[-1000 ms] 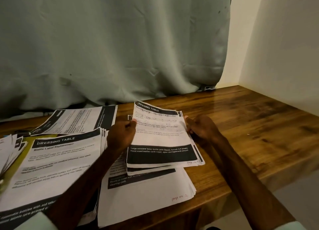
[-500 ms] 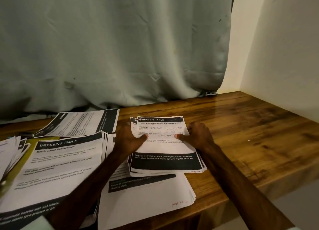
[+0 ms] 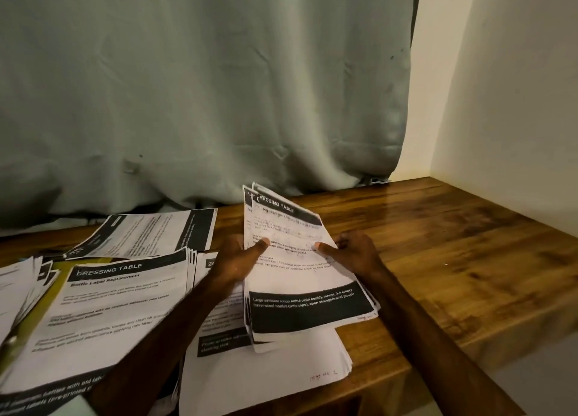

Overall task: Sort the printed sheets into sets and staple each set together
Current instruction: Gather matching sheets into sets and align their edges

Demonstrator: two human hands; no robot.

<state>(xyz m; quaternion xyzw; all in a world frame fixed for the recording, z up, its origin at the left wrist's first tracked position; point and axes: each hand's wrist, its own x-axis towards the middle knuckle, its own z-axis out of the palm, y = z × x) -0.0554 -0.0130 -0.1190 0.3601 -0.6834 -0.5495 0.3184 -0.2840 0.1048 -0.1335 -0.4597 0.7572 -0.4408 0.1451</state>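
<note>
A small set of printed sheets (image 3: 300, 278) headed "DRESSING TABLE" is tilted up off the wooden table, its lower edge resting on a thicker stack of sheets (image 3: 272, 372). My left hand (image 3: 240, 256) grips the set's left edge, thumb on the top page. My right hand (image 3: 350, 253) grips its right edge, thumb also on the page. The sheets in the set are slightly fanned at the top. No stapler is in view.
A large pile of "Bottle Label Replacement" sheets (image 3: 109, 315) lies at the left, another pile (image 3: 147, 234) behind it, and fanned sheets (image 3: 18, 287) at the far left. A grey curtain (image 3: 203, 87) hangs behind the table (image 3: 453, 253); a wall closes the right side.
The set lay nearly flat half a second ago. Both hands have now tilted its top edge up toward the curtain, keeping their hold on either side.
</note>
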